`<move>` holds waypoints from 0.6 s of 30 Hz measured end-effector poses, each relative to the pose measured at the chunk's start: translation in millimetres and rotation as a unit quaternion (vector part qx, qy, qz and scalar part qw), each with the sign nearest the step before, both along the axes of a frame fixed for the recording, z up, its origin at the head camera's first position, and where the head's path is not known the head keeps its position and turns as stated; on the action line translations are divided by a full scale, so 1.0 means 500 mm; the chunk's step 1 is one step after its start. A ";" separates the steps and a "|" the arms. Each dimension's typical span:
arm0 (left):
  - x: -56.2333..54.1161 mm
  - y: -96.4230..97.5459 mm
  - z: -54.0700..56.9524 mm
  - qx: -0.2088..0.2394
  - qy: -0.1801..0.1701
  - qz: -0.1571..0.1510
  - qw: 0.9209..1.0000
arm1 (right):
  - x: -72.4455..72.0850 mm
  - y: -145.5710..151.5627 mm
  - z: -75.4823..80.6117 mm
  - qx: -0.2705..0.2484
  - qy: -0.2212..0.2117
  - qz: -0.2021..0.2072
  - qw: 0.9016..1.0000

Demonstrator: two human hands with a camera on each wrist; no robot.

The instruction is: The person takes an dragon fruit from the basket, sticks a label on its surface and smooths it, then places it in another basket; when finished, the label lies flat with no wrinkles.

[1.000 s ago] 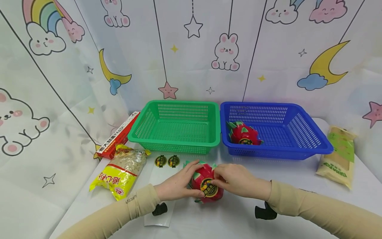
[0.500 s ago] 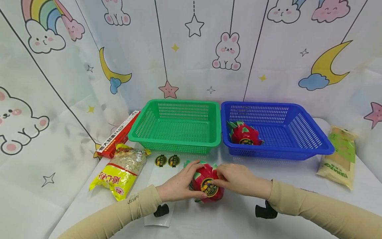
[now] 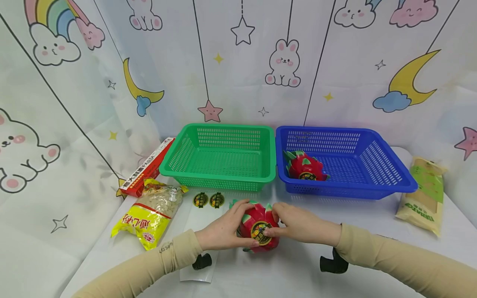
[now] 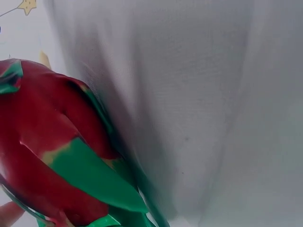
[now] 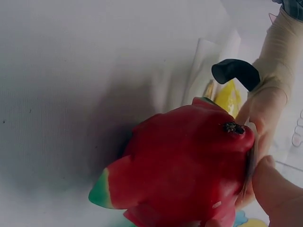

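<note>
A red dragon fruit [image 3: 258, 214] with green-tipped scales rests on the white table in front of the baskets. On its near face is a round black-and-gold sticker [image 3: 260, 235]. My left hand [image 3: 222, 231] grips the fruit from the left, fingers over the top and thumb low beside the sticker. From the right, my right hand [image 3: 303, 224] holds it, fingers at its upper side and thumb pressed on the sticker. The left wrist view shows the scaly side of the fruit [image 4: 42, 146]. Seen from the right wrist, the thumb [image 5: 273, 187] lies against the sticker's edge.
Behind stand a green basket [image 3: 220, 181] and a blue basket [image 3: 346, 191], the blue one holding another stickered dragon fruit [image 3: 304, 166]. Leftward lie a white sheet with two round stickers [image 3: 201, 200], a pasta bag [image 3: 152, 213] and a red pasta box [image 3: 148, 167]. A beige-green packet [image 3: 422, 196] is far right.
My right thumb has shifted slightly across the sticker, and the right fingers have moved a little on the fruit. The left hand and the fruit stay nearly where they were.
</note>
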State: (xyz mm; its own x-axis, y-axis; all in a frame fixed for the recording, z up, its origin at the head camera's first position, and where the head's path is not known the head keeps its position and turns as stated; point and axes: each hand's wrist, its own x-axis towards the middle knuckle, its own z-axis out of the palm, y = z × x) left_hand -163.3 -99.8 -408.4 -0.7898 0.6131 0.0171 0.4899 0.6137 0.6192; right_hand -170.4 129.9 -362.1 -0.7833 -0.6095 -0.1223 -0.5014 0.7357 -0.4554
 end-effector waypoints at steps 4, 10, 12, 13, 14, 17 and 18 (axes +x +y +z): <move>0.001 0.005 0.000 -0.001 0.005 0.010 1.000 | -0.001 0.001 0.000 0.002 0.006 0.009 1.000; 0.001 0.011 -0.005 0.005 0.019 0.019 1.000 | -0.003 0.004 -0.004 0.001 0.016 0.022 1.000; 0.001 0.012 -0.007 0.006 0.025 0.020 0.999 | -0.004 0.004 -0.004 -0.003 0.015 0.021 1.000; 0.000 0.012 -0.007 0.005 0.026 0.021 0.999 | -0.004 0.004 -0.004 -0.005 0.014 0.020 1.000; 0.000 0.012 -0.007 0.005 0.027 0.022 0.999 | -0.004 0.004 -0.004 -0.007 0.012 0.018 1.000; 0.000 0.012 -0.007 0.004 0.028 0.024 0.999 | -0.008 0.005 -0.004 -0.012 0.011 0.017 1.000; -0.001 0.012 -0.007 0.004 0.028 0.025 0.999 | -0.009 0.005 -0.004 -0.013 0.011 0.018 1.000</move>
